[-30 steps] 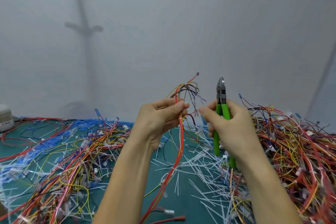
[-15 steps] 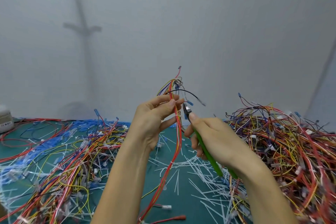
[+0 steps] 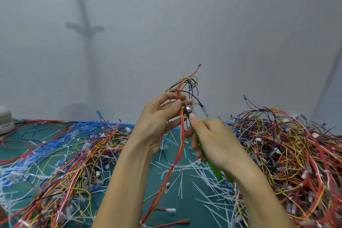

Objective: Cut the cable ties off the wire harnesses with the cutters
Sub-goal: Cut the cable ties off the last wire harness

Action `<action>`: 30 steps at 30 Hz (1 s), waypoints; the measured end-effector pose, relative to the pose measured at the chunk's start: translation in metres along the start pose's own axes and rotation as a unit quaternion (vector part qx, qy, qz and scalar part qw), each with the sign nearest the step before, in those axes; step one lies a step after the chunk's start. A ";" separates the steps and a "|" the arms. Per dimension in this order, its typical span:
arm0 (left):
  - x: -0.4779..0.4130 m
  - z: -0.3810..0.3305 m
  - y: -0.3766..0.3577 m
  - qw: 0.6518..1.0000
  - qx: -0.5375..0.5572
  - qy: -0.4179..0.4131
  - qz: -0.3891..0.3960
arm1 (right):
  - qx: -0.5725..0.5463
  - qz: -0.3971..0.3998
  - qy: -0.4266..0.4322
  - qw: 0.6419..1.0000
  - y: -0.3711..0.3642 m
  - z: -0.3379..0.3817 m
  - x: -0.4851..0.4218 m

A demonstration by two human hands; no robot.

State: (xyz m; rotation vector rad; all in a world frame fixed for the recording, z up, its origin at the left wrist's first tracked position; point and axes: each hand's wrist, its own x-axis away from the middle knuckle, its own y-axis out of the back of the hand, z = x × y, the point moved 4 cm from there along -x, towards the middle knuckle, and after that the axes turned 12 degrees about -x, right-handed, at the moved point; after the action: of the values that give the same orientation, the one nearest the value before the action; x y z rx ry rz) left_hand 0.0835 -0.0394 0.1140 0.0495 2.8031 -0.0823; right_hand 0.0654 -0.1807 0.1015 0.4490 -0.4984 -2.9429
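My left hand (image 3: 157, 122) holds a wire harness (image 3: 182, 135) of mostly red and orange wires upright in front of me, pinched between thumb and fingers. A white cable tie (image 3: 186, 102) wraps the bundle just above my fingertips. My right hand (image 3: 212, 140) grips the green-handled cutters (image 3: 207, 155). Their metal jaws (image 3: 187, 110) sit against the harness right under that tie. The harness hangs down to the green mat, with another white tie (image 3: 173, 166) lower on it.
A big tangle of harnesses (image 3: 286, 153) fills the right side of the green mat (image 3: 129, 200), and a second pile (image 3: 61, 163) lies at left. Cut white ties (image 3: 209, 177) litter the middle. A grey container (image 3: 5, 122) stands far left. A white wall rises behind.
My right hand swung the cutters from pointing straight up to leaning left, bringing the jaws onto the harness at my left fingertips. My left hand raised the bundle slightly.
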 end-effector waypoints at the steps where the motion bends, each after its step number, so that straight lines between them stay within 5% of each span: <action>1: 0.000 0.000 0.000 1.000 -0.004 -0.002 0.002 | 0.005 -0.003 0.003 1.000 0.000 0.001 0.000; 16: 0.000 0.000 -0.003 1.000 -0.006 -0.018 0.025 | 0.077 -0.044 0.021 0.996 0.001 0.005 0.001; 30: 0.003 -0.003 -0.009 1.000 0.000 -0.009 0.024 | 0.030 -0.050 0.009 0.998 0.002 0.002 -0.002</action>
State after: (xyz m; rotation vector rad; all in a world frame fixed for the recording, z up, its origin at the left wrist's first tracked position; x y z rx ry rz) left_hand 0.0793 -0.0481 0.1165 0.1145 2.7817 -0.0711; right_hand 0.0666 -0.1815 0.1045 0.5203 -0.5803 -3.0227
